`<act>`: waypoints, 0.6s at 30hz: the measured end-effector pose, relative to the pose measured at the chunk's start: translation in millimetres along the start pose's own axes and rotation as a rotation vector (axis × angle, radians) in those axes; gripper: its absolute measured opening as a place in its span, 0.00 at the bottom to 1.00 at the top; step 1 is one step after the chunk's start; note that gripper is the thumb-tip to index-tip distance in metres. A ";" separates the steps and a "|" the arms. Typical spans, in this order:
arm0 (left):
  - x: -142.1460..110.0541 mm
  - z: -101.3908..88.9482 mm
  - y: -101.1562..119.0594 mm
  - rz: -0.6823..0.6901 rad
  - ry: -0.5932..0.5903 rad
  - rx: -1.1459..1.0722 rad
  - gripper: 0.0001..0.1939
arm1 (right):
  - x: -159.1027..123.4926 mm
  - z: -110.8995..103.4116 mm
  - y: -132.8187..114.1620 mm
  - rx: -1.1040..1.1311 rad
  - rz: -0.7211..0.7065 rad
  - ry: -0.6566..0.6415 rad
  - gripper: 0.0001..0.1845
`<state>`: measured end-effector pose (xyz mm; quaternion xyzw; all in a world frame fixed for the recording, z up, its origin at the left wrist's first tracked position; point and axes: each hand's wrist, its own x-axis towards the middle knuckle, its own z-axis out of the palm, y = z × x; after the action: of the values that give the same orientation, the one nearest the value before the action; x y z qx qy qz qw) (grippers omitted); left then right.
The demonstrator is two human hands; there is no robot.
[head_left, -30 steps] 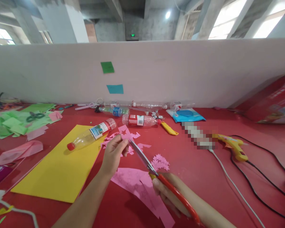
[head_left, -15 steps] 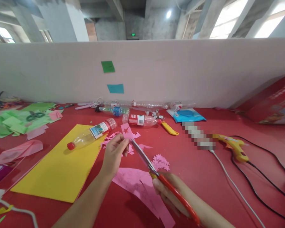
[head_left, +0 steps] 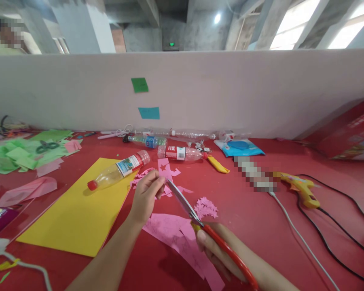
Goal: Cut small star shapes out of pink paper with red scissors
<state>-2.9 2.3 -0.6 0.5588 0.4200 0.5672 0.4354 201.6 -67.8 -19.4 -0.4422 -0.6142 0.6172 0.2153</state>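
Four plastic bottles [head_left: 119,173] [head_left: 179,152] [head_left: 145,140] [head_left: 185,134], two scissors [head_left: 200,226] [head_left: 45,146], one yellow sheet [head_left: 75,214], one glue gun [head_left: 297,186].

We're at a craft workbench in a bare concrete industrial hall: red table [head_left: 261,210] w/ cut paper scraps [head_left: 21,155] at 10 o'clock, hot glue gun [head_left: 299,186] at 3, plastic bottles [head_left: 176,152] at 12, partition wall [head_left: 230,89] behind.
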 end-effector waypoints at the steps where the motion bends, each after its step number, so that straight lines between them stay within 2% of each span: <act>1: -0.1 -0.1 -0.1 0.001 -0.002 0.004 0.15 | -0.4 -0.4 0.6 -0.007 -0.016 0.000 0.29; 13: -1.6 0.3 5.7 0.007 0.011 0.058 0.15 | 1.5 -1.0 -7.4 0.009 0.014 -0.004 0.26; 18: -2.4 0.0 5.6 0.002 0.015 0.074 0.16 | 1.3 -0.5 -7.8 0.012 0.029 0.021 0.28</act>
<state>-3.0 -1.5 4.1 0.5707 0.4434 0.5560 0.4107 199.1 -65.2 -12.3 -0.4562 -0.6019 0.6190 0.2155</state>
